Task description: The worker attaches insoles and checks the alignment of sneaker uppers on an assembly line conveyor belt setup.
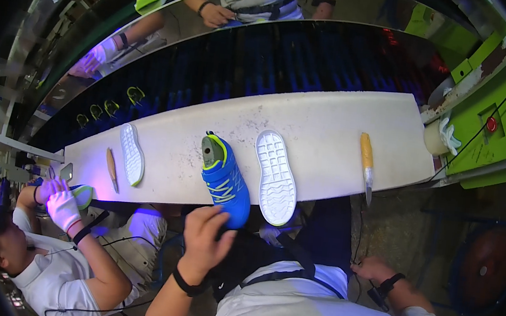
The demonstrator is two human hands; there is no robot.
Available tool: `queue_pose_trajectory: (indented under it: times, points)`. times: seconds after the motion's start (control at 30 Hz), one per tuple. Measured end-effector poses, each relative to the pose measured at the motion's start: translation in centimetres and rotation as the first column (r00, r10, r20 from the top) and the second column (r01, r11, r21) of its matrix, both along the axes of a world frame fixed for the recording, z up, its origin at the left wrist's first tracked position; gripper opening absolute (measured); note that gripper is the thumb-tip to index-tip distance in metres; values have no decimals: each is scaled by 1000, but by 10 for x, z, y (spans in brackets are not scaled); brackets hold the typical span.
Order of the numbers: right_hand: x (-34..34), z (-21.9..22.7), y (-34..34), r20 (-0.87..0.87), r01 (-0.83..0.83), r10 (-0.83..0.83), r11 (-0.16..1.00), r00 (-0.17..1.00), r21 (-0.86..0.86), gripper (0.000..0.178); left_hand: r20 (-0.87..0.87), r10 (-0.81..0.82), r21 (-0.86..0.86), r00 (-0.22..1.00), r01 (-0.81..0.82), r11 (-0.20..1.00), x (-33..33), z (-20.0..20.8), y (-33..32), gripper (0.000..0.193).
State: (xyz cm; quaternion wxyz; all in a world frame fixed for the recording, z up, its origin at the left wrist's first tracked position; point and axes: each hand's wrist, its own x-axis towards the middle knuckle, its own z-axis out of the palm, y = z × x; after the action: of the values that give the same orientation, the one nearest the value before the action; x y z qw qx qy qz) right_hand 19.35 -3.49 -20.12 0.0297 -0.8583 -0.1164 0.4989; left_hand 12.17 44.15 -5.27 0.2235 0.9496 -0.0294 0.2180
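A blue shoe upper [230, 183] with yellow-green laces lies toe toward me on the white bench, a dark grey form inside its opening. The fingertips of my left hand [206, 239] rest at its toe; the thumb stands apart, and the fingers are not wrapped round the shoe. Just right of the shoe lies a white sole [275, 177], tread side up. My right hand [375, 269] is low on the right, away from the bench, its fingers pinched together beside a thin dark cable; what they hold is too small to make out.
The white bench [338, 114] borders a dark conveyor [239, 52] carrying several yellow-green loops. A wooden-handled knife [366, 160] overhangs the front edge. Another sole [132, 154] and a wooden-handled tool [111, 168] lie left. A gloved co-worker [56, 267] sits left; a green machine [502, 135] stands right.
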Motion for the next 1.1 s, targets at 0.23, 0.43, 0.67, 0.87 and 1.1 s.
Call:
queue_pose_trajectory:
  times: [0.23, 0.43, 0.67, 0.87, 1.1]
  points:
    - [30, 26, 28, 76, -88, 89, 996, 993, -21, 52, -89, 87, 154, 992, -73, 985, -21, -30, 24, 70]
    - [50, 121, 145, 649, -472, -174, 552, 741, 687, 25, -5, -122, 270, 992, 119, 955, 38, -25, 29, 66]
    - [91, 136, 253, 900, -831, 100, 439, 424, 342, 47, 334, 42, -392, 942, 98, 915, 85, 23, 54, 49]
    - [116, 186, 230, 711, -675, -321, 234, 626, 700, 28, 32, 56, -889, 998, 3, 458, 56, 73, 101, 64]
    - [105, 219, 198, 144, -16, -573, 222, 807, 975, 19, 15, 3, -846, 1000, 12, 533, 51, 191, 136, 54]
